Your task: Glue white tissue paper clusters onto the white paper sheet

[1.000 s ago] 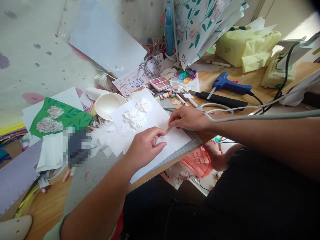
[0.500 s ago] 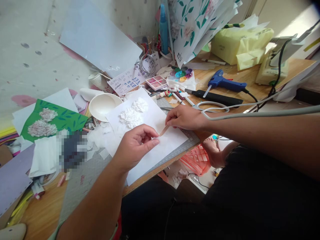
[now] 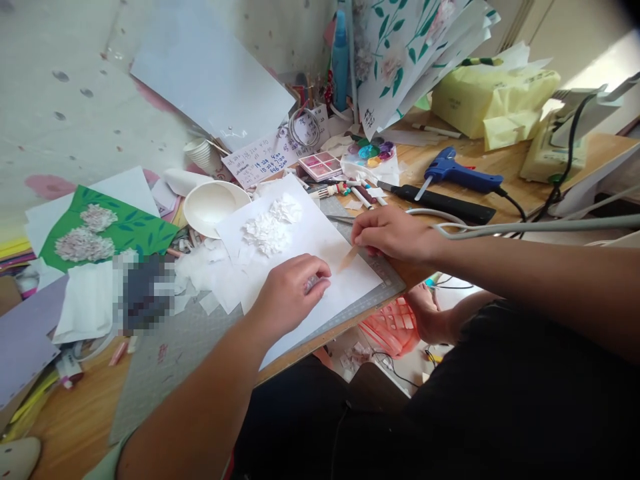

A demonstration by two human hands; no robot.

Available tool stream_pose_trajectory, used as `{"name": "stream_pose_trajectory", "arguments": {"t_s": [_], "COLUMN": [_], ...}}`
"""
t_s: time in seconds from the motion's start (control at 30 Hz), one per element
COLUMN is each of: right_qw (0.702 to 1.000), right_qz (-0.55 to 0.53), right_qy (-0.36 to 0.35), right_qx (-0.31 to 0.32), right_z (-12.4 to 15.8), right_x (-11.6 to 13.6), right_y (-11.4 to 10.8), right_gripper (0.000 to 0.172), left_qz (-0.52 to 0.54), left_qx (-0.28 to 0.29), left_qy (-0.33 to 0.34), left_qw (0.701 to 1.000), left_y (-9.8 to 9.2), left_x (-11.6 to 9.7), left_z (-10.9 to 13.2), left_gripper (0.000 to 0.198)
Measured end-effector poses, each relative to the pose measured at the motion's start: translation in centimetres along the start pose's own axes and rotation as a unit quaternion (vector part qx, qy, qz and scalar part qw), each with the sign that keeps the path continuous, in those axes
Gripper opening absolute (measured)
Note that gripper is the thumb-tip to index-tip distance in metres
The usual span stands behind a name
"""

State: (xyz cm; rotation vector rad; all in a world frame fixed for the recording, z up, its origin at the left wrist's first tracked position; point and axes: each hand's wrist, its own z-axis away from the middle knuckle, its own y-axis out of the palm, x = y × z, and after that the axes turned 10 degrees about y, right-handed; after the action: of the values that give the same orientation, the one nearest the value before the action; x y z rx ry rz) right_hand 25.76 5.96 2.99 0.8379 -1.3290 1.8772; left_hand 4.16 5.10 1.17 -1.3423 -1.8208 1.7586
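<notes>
My left hand (image 3: 293, 293) rests curled on a white sheet of paper (image 3: 320, 267), its fingertips pinched on a small white bit I cannot make out. A clump of crumpled white paper petals (image 3: 270, 225) lies on the same sheet, further back. My right hand (image 3: 393, 233) holds a thin tan stick (image 3: 349, 257), whose tip points down at the sheet just right of my left hand. The sheet lies on a grey cutting mat (image 3: 185, 347) at the desk's front edge.
A white bowl (image 3: 213, 207) and a green card with paper flowers (image 3: 105, 230) lie to the left. A blue glue gun (image 3: 463, 175), pens, a paint palette (image 3: 320, 165) and stacked floral sheets (image 3: 410, 47) crowd the back. A grey cable (image 3: 525, 228) crosses my right forearm.
My left hand has let go of the stick's end and dropped onto the sheet. My right hand has shifted slightly right, keeping the stick.
</notes>
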Motion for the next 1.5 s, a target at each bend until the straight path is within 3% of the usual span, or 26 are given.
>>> {"name": "stream_pose_trajectory", "arguments": {"t_s": [0.13,0.33,0.5,0.6,0.77,1.5], "right_qw": [0.997,0.973,0.952,0.937,0.938,0.919], "right_qz": [0.069,0.212,0.288,0.326,0.330,0.391], "right_qy": [-0.021,-0.087,-0.108,-0.121,-0.105,-0.040], "right_qx": [0.029,-0.013,-0.017,-0.012,0.011,0.022], "right_z": [0.7,0.9,1.3,1.6,1.6,1.2], "right_x": [0.2,-0.2,-0.5,-0.6,-0.8,0.8], "right_y": [0.4,1.6,1.5,1.4,1.5,2.2], "right_gripper": [0.013,0.020,0.021,0.024,0.027,0.025], "left_qz": [0.002,0.047,0.081,0.108,0.113,0.122], "left_qx": [-0.003,0.001,-0.040,-0.006,0.058,0.088], "left_qy": [0.005,-0.006,-0.031,-0.033,-0.009,-0.009], "left_qw": [1.000,0.999,0.995,0.994,0.992,0.989], "left_y": [0.2,-0.2,-1.2,-1.4,-1.6,-1.6], "left_x": [0.3,0.4,1.5,2.2,2.7,3.0], "left_z": [0.1,0.0,0.0,0.0,-0.1,-0.2], "left_gripper": [0.010,0.010,0.012,0.017,0.019,0.018]}}
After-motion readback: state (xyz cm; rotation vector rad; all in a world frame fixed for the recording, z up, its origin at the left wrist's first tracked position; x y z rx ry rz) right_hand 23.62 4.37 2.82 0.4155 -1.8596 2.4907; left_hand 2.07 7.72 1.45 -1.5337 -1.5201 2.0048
